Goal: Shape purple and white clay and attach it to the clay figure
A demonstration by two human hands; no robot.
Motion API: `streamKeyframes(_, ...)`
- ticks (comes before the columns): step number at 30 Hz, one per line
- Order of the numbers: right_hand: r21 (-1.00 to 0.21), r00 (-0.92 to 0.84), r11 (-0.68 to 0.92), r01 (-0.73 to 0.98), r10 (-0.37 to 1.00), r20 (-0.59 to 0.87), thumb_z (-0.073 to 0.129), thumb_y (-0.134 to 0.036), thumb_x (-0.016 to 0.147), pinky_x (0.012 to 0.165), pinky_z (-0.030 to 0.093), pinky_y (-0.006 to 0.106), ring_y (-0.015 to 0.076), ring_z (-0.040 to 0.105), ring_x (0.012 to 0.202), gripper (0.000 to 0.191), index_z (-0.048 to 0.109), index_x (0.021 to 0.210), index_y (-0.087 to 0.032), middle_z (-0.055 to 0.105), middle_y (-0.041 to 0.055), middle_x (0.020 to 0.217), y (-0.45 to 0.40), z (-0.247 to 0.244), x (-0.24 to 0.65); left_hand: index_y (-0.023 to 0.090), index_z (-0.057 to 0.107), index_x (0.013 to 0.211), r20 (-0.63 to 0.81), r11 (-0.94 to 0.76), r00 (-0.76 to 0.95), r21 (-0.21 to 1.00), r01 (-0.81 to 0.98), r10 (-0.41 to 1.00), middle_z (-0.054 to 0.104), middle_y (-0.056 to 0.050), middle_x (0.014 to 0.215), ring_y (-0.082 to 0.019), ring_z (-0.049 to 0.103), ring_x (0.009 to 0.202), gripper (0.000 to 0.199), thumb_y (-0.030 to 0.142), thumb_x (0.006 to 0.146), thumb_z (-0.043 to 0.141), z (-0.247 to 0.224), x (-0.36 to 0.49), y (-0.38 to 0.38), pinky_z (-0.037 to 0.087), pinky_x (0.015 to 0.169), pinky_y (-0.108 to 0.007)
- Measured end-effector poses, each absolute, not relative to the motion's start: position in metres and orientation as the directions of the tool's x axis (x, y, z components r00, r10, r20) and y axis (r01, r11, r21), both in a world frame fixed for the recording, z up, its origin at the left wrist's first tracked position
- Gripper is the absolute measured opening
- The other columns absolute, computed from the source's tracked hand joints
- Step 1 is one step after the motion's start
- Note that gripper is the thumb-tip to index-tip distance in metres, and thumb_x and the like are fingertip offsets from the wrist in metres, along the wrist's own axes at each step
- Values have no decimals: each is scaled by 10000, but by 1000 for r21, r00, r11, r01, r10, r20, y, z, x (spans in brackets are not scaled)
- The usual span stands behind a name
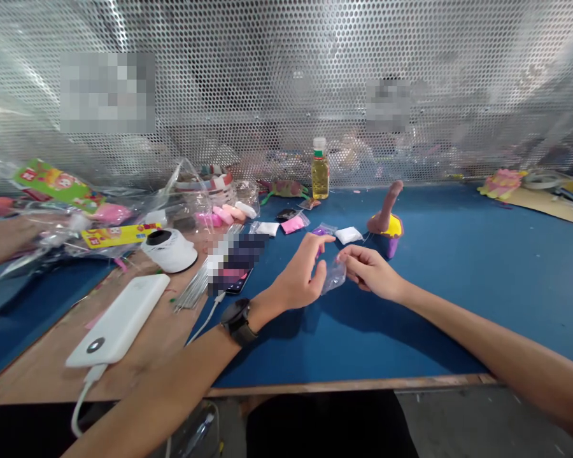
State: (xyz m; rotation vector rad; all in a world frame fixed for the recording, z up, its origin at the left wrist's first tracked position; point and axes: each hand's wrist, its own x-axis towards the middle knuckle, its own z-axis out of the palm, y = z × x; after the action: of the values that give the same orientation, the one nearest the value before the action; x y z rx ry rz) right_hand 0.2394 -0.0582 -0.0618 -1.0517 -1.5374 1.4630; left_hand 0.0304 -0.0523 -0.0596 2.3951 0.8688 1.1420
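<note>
Over the blue mat (pixel 458 273), my right hand (pixel 370 270) pinches the edge of a small clear plastic bag (pixel 334 278). My left hand (pixel 302 273), with a black watch on its wrist, is at the bag's left side, thumb and forefinger apart. A bit of purple material (pixel 319 253) shows by the left fingers; whether they grip it is unclear. Just beyond the hands lie a white packet (pixel 348 235), a purple packet (pixel 323 229) and a pink packet (pixel 293 224). A clay figure (pixel 389 219) in brown, yellow and purple stands behind my right hand.
A bottle of yellow liquid (pixel 320 172) stands near the perforated metal screen (pixel 267 76). At left are a phone (pixel 239 283), thin wires (pixel 195 289), a white power bank (pixel 119 321) and a white roll (pixel 169 250). Another person's arm (pixel 9 238) reaches among plastic bags.
</note>
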Motion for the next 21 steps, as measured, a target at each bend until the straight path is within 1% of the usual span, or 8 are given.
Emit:
streamKeyframes(2, -997, -360, 25, 76, 933, -4, 692, -574, 871, 340, 222, 175, 54, 312, 381, 380, 579, 906, -213, 435, -104, 521, -58, -63, 238, 188, 428, 1461, 616, -765, 455, 545, 343, 643, 562, -147, 1248, -237, 568, 1121, 416, 193, 1053, 346, -58, 31, -55, 497, 1024, -433)
streamKeyframes(4, -995, -353, 53, 88, 935, 19, 679, -570, 886, 343, 238, 180, 55, 331, 378, 373, 571, 897, -213, 447, -102, 523, -58, -63, 238, 209, 395, 1506, 610, -761, 459, 566, 319, 646, 570, -156, 1336, -237, 592, 1174, 432, 227, 1080, 329, -57, 32, -56, 498, 1059, -440)
streamKeyframes(6, -992, -355, 83, 99, 934, 42, 639, -585, 917, 345, 245, 186, 54, 337, 374, 380, 565, 892, -213, 463, -96, 533, -58, -64, 238, 228, 370, 1534, 566, -741, 489, 589, 324, 663, 573, -153, 1430, -246, 594, 1270, 445, 274, 1091, 370, -57, 33, -56, 484, 1109, -450)
streamKeyframes(9, -986, -362, 117, 116, 930, 67, 587, -601, 954, 352, 253, 193, 52, 346, 372, 394, 567, 904, -210, 481, -88, 550, -58, -64, 239, 233, 434, 1500, 507, -721, 527, 585, 371, 682, 585, -131, 1490, -259, 555, 1386, 421, 329, 1090, 430, -58, 33, -54, 453, 1169, -456)
streamKeyframes(13, -985, -385, 128, 116, 920, 74, 561, -608, 972, 360, 267, 200, 56, 360, 377, 398, 561, 925, -212, 502, -83, 577, -61, -64, 239, 228, 537, 1427, 497, -733, 549, 548, 402, 672, 655, -102, 1423, -236, 618, 1326, 369, 350, 1095, 432, -63, 32, -51, 496, 1129, -413)
streamKeyframes(17, -978, -411, 171, 118, 905, 109, 531, -600, 996, 383, 291, 209, 63, 377, 398, 393, 553, 934, -213, 514, -78, 598, -62, -64, 239, 236, 582, 1385, 546, -770, 547, 511, 382, 634, 695, -84, 1360, -217, 653, 1270, 343, 353, 1092, 447, -64, 33, -53, 521, 1086, -373)
streamKeyframes(19, -958, -408, 244, 151, 898, 165, 519, -577, 1013, 417, 320, 213, 72, 406, 434, 380, 566, 936, -207, 529, -67, 608, -61, -64, 240, 231, 608, 1336, 588, -777, 509, 511, 369, 628, 715, -79, 1312, -207, 668, 1226, 310, 339, 1089, 454, -60, 34, -56, 528, 1056, -355)
streamKeyframes(21, -924, -385, 328, 196, 893, 235, 511, -547, 1028, 463, 354, 220, 87, 443, 483, 363, 581, 947, -201, 542, -55, 611, -59, -64, 241, 221, 626, 1273, 654, -770, 407, 532, 351, 637, 733, -79, 1237, -199, 684, 1152, 273, 321, 1086, 454, -54, 33, -60, 534, 1007, -343)
